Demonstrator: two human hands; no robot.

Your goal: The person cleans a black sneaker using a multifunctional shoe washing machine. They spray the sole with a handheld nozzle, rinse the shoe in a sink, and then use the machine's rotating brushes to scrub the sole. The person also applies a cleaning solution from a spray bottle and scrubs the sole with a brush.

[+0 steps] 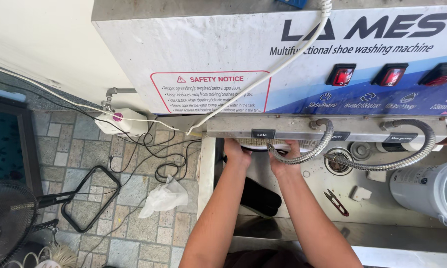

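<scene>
Under the machine's steel ledge, both the left hand (236,150) and right hand (284,155) grip a pale shoe (263,144) pressed against the brush, so scrubbing seems underway; turning it would expose another side. Fingertips and most of the shoe are hidden. A dark shoe (259,197) lies in the sink (372,208) below.

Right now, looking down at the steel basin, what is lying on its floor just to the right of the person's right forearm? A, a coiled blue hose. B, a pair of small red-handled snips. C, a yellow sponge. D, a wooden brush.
B: small red-handled snips lie on the basin floor to the right of the right forearm, near a small white scrap; no sponge, blue hose or wooden brush shows there.
</scene>
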